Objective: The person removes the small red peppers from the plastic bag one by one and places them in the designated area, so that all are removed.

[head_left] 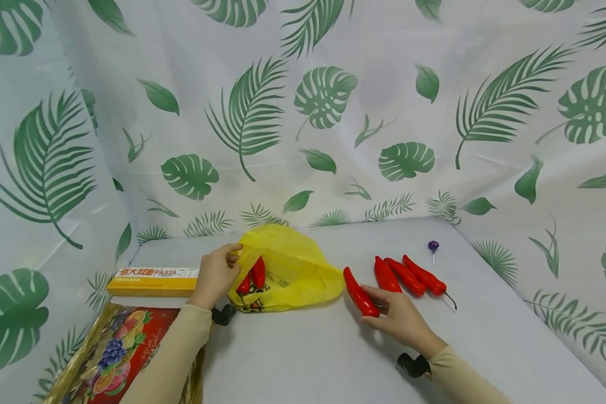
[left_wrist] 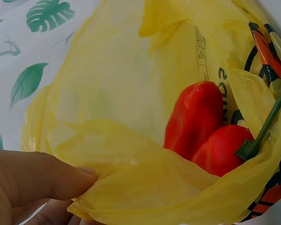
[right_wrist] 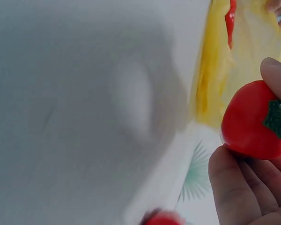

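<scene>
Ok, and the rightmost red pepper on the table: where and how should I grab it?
I'd pinch the rightmost pepper around its thick body, just short of the thin stem, coming down from above and the right. It lies on its side with the neighbouring pepper close on its left, while its right flank looks unobstructed.

- The bag [head_left: 308, 289] is showing bright yellow, with black letters [left_wrist: 222, 93] and bits of orange and black print [left_wrist: 267, 47].
- The peppers [head_left: 405, 276] are shining red.
- A stem [left_wrist: 270, 121] and a cap [right_wrist: 276, 118] are showing green.
- The box [head_left: 151, 288] is wearing orange and white, with red letters.
- The pack [head_left: 154, 317] is showing red with shiny gold edges, and its grapes [head_left: 112, 354] are looking purple.
- The lolly [head_left: 433, 246] is looking purple on a white stick [head_left: 433, 259].
- The cloth [head_left: 363, 134] is showing green leaves [head_left: 325, 96] all over white.
- The sleeves [head_left: 175, 348] are looking creamy tan.
</scene>
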Motion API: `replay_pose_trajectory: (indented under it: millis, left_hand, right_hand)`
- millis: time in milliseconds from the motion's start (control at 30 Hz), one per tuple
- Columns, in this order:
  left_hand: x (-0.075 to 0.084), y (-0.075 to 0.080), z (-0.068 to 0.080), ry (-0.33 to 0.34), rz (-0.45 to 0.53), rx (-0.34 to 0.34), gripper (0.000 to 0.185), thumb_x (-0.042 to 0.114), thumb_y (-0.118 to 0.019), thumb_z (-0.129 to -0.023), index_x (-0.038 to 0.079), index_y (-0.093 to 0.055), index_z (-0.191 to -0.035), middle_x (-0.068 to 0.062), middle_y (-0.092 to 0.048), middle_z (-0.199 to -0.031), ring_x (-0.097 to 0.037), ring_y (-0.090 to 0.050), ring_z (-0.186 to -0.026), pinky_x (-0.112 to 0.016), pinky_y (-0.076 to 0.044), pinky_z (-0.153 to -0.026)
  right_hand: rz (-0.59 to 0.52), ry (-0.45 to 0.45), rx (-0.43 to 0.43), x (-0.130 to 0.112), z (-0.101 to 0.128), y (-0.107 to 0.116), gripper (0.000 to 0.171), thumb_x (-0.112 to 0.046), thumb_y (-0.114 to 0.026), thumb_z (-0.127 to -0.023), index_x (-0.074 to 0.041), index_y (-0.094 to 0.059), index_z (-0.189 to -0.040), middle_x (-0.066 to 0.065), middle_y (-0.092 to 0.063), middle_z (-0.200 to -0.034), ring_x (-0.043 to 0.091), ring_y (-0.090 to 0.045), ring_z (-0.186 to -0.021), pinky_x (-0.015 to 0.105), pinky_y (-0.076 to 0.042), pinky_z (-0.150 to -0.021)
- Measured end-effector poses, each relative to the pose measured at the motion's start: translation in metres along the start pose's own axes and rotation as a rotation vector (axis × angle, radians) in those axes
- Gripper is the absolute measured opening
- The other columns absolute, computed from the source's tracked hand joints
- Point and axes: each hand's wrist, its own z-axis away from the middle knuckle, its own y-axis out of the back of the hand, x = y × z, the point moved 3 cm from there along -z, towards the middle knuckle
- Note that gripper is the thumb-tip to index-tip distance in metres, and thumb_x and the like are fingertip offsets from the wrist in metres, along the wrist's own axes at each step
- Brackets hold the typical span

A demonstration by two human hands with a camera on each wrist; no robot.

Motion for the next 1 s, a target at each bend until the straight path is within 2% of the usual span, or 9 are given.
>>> replay_pose_trajectory:
  millis: [300, 433, 667, 1000]
  left_hand:
    - [0.003, 0.001, 0.000, 0.027, -0.005, -0.010, 0.046, 0.000, -0.070, -0.092, 0.006, -0.065, -0.138, -0.018, -0.076, -0.115, -0.029, -0.073, -0.099, -0.046, -0.064, -0.088]
    - [0.004, 0.000, 0.001, 0.033, 0.003, -0.021, 0.047, 0.001, -0.070, -0.092, 0.006, -0.065, -0.138, -0.018, -0.076, -0.116, -0.030, -0.072, -0.100, -0.045, -0.065, -0.088]
    - [0.005, -0.001, 0.001, 0.029, -0.013, -0.013, 0.047, 0.001, -0.071, -0.092, 0.006, -0.065, -0.138, -0.017, -0.077, -0.115, -0.030, -0.073, -0.100, -0.045, -0.065, -0.088]
    - [0.006, -0.001, 0.000, 0.028, -0.007, -0.009, 0.047, 0.000, -0.071, -0.092, 0.006, -0.066, -0.137, -0.017, -0.077, -0.115, -0.029, -0.073, -0.099, -0.045, -0.065, -0.088]
  right_hand:
    - [0.090, 0.028, 0.060, 0.013, -0.004, 0.009, 0.071, -0.021, -0.090, -0.080, -0.002, -0.062, -0.143, 0.017, -0.069, -0.137, 0.031, -0.073, -0.112, 0.042, -0.062, -0.094]
    - [0.119, -0.033, 0.071, 0.019, -0.011, 0.008, 0.073, -0.023, -0.089, -0.081, -0.001, -0.060, -0.144, 0.018, -0.070, -0.135, 0.031, -0.069, -0.114, 0.047, -0.061, -0.097]
    - [0.144, -0.149, 0.061, 0.035, -0.020, 0.012, 0.079, -0.030, -0.088, -0.082, -0.004, -0.054, -0.150, 0.021, -0.067, -0.136, 0.036, -0.062, -0.117, 0.045, -0.063, -0.091]
    - [0.192, -0.167, 0.040, 0.048, -0.025, 0.026, 0.082, -0.033, -0.088, -0.082, -0.001, -0.053, -0.150, 0.026, -0.063, -0.139, 0.042, -0.056, -0.122, 0.049, -0.064, -0.090]
